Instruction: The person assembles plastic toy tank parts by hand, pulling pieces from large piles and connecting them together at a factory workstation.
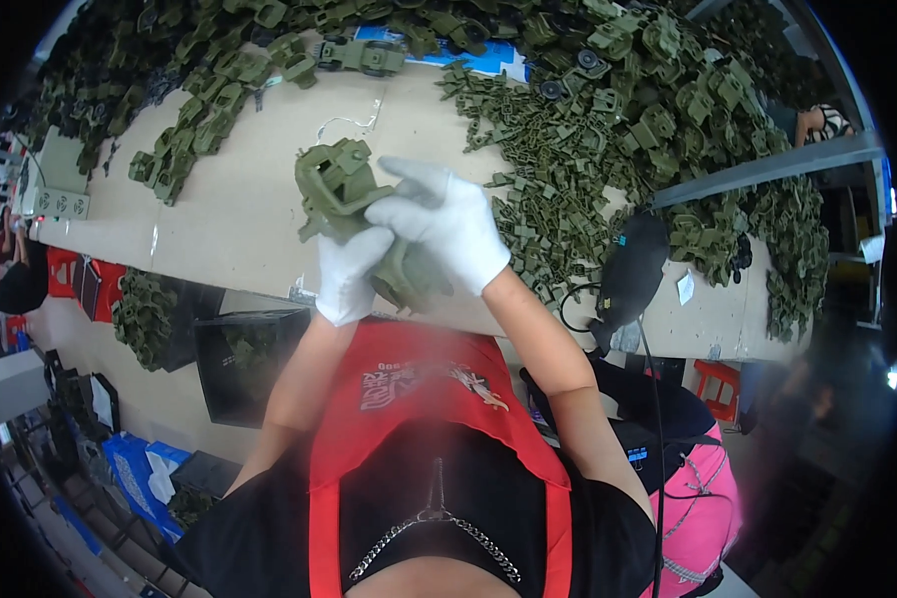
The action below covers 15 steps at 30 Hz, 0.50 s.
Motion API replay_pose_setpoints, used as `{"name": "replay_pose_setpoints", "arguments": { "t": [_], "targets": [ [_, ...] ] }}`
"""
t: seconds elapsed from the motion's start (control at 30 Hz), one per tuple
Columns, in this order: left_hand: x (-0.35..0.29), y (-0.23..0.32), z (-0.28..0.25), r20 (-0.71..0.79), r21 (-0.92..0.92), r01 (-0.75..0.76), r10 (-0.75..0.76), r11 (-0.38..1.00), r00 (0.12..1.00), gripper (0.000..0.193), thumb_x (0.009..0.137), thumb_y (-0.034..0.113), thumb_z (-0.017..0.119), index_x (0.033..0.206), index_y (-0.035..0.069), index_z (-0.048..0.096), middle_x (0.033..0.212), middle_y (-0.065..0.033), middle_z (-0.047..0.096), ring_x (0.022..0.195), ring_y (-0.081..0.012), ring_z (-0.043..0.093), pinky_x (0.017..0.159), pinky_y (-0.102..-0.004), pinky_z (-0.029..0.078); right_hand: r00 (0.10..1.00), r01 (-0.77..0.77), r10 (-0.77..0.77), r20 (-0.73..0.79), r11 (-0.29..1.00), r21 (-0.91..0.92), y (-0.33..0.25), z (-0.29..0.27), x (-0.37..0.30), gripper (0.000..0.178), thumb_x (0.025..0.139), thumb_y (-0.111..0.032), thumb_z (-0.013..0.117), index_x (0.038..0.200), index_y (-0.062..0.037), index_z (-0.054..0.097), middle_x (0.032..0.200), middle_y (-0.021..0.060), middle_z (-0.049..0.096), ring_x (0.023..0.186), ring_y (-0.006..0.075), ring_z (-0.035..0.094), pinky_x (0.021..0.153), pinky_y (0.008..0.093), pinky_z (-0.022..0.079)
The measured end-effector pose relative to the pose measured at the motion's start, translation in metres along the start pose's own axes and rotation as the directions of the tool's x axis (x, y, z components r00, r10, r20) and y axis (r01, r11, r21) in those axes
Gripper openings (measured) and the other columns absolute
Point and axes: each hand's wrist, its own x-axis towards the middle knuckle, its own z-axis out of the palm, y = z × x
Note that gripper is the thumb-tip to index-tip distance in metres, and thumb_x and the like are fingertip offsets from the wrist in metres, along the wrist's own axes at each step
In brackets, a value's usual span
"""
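Both my hands wear white gloves and meet above the table's near edge. My left hand (349, 274) closes around the lower side of an olive-green plastic toy vehicle body (321, 179), which is tilted and has a square opening. My right hand (444, 221) has its thumb pressed on the body's right rim; a finger stretches past the opening. A smooth green part (407, 279) hangs below my hands, partly hidden and blurred. Whether it joins the vehicle body, I cannot tell.
Heaps of green toy vehicle parts (658, 60) line the table's (239, 214) far side; small parts (548, 199) spread at right. A black oval device (636, 269) stands at right under a metal bar (767, 169). Black bins (249, 364) sit lower left, a pink-covered seat (698, 508) lower right.
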Motion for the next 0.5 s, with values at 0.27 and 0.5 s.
{"name": "replay_pose_setpoints", "arguments": {
  "t": [0.27, 0.5],
  "targets": [
    [-0.005, -0.004, 0.007, 0.017, -0.279, -0.108, 0.117, 0.954, 0.993, 0.047, 0.077, 0.015, 0.062, 0.119, 0.001, 0.048, 0.108, -0.0102, 0.053, 0.096, -0.0228, 0.057, 0.086, -0.0392, 0.051, 0.951, -0.242, 0.276, 0.135, 0.944, -0.225, 0.005, -0.004, -0.069, 0.096, 0.069, -0.046, 0.082, 0.141, 0.0006, 0.039, 0.129, 0.0228, 0.056, 0.118, 0.0278, 0.056, 0.101, 0.0372, 0.043],
    [-0.012, -0.008, 0.017, 0.108, -0.470, 0.051, 0.001, 0.881, 0.994, 0.053, 0.085, 0.024, 0.060, 0.131, 0.004, 0.042, 0.116, -0.0121, 0.056, 0.109, -0.0264, 0.057, 0.098, -0.0414, 0.045, 0.968, -0.248, 0.205, 0.146, 0.877, 0.411, 0.018, -0.009, -0.057, 0.069, 0.080, -0.025, 0.078, 0.134, 0.0041, 0.047, 0.115, 0.0109, 0.064, 0.106, 0.0189, 0.060, 0.093, 0.0308, 0.046]
  ]
}}
